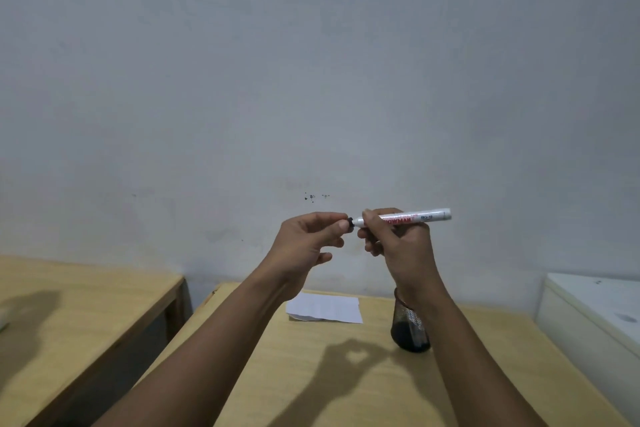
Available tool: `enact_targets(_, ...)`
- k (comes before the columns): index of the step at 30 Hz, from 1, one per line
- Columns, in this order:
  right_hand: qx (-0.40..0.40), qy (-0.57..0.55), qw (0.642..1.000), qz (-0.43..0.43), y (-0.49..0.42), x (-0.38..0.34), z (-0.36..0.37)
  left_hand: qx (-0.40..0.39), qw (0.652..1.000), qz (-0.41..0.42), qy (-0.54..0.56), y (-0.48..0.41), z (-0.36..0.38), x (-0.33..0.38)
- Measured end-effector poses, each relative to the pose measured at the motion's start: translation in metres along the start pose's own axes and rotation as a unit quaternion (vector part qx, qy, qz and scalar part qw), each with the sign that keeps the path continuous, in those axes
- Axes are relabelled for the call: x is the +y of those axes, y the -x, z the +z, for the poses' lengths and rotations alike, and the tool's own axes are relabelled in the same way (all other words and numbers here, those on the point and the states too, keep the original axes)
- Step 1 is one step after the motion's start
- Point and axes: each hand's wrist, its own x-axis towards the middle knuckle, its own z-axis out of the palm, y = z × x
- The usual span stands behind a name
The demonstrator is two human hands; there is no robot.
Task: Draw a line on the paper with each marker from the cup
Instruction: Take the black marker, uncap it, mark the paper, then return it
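Holding white marker (408, 217) tight in right hand (398, 243); left hand (308, 236) pinching its dark tip. Mesh cup (410, 326) beside paper (325, 311), insides too dark to tell.

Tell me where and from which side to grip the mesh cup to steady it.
Grip the mesh cup around its lower wall, coming from its left. It stands upright, round and slim, and the right forearm crosses its right side and rim, leaving the left clear.
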Motion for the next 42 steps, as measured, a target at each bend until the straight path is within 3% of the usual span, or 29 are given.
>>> enact_targets(3, -0.013, -0.029, 0.999, 0.030, -0.002, -0.005, 0.000, 0.000, 0.998, 0.058, 0.004, 0.002, 0.004, 0.004)
enact_targets(6, -0.030, -0.084, 0.992, 0.084, -0.002, -0.008, 0.001, -0.008, 0.985, 0.161, -0.066, 0.003, 0.005, 0.007)
enact_targets(11, -0.047, -0.133, 0.974, 0.176, -0.001, -0.008, -0.005, -0.023, 0.897, 0.334, -0.289, -0.004, 0.000, 0.008)
enact_targets(14, -0.049, -0.130, 0.965, 0.222, -0.004, -0.005, -0.009, 0.003, 0.865, 0.378, -0.331, -0.011, 0.004, 0.003)
enact_targets(16, -0.003, -0.089, 0.966, 0.243, -0.007, -0.004, -0.014, 0.031, 0.889, 0.348, -0.297, -0.015, 0.011, -0.001)
enact_targets(18, 0.092, -0.027, 0.968, 0.231, -0.012, 0.000, -0.026, 0.057, 0.909, 0.313, -0.270, -0.022, 0.017, -0.004)
enact_targets(21, 0.191, 0.130, 0.964, 0.130, -0.014, 0.009, -0.053, 0.065, 0.910, 0.295, -0.285, -0.034, 0.027, -0.008)
enact_targets(25, 0.077, 0.323, 0.943, 0.001, -0.012, 0.021, -0.082, 0.023, 0.908, 0.269, -0.320, -0.051, 0.053, -0.017)
enact_targets(28, 0.006, 0.390, 0.921, -0.008, -0.017, 0.035, -0.093, 0.000, 0.907, 0.253, -0.337, -0.067, 0.076, -0.028)
enact_targets(35, 0.029, 0.398, 0.916, 0.037, -0.031, 0.072, -0.116, 0.012, 0.933, 0.193, -0.302, -0.088, 0.105, -0.073)
enact_targets(42, 0.005, 0.427, 0.901, 0.078, -0.030, 0.110, -0.136, 0.039, 0.920, 0.030, -0.388, -0.105, 0.101, -0.145)
